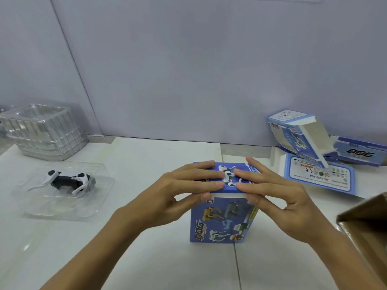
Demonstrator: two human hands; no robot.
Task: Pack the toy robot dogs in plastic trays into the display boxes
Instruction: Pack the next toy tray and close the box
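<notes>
A blue display box (222,222) printed with robot dogs stands upright on the white table in the middle. My left hand (180,191) and my right hand (270,191) both rest on its top flap, fingers flat across the lid and thumbs at the front edge. To the left, a black and white toy robot dog (69,178) lies on its side in a clear plastic tray (62,206). What is inside the box is hidden.
A stack of clear empty trays (44,132) sits at the back left. Several blue display boxes (318,155), open or flattened, lie at the back right. A brown cardboard carton's edge (364,222) enters at the right. A grey wall closes the back.
</notes>
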